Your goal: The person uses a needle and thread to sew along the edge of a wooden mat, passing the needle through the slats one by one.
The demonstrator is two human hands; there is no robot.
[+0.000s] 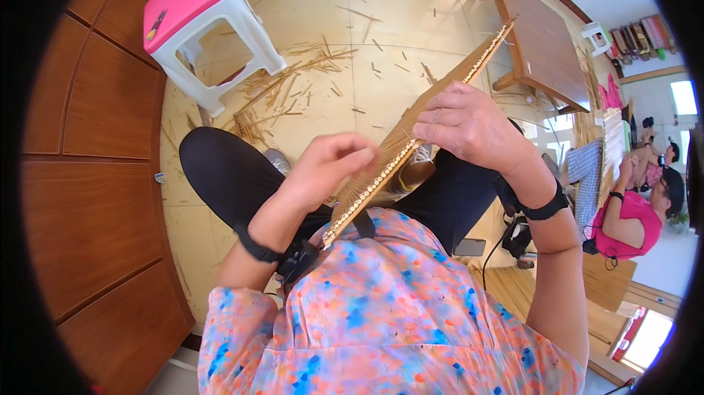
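Note:
A long flat row of bound straw-coloured stalks (pixel 389 171) slants across my lap, from my waist up toward the far right. Its round pale cut ends line up along the near edge like beads. My right hand (pixel 469 125) is closed over that edge about halfway along, thumb and fingers pinching it. Just left of the row, my left hand (pixel 330 169) hovers with its fingers curled in and the thumb against them. Whatever may be between those fingertips is too small or blurred to make out.
A white stool with a pink top (pixel 191 0) stands far left, a small brush (pixel 155 25) on it. Stalk scraps (pixel 293 87) litter the floor. A low wooden table (pixel 543 39) is at far right. Another person in pink (pixel 627 226) sits to the right. Wooden panels (pixel 110 226) line the left.

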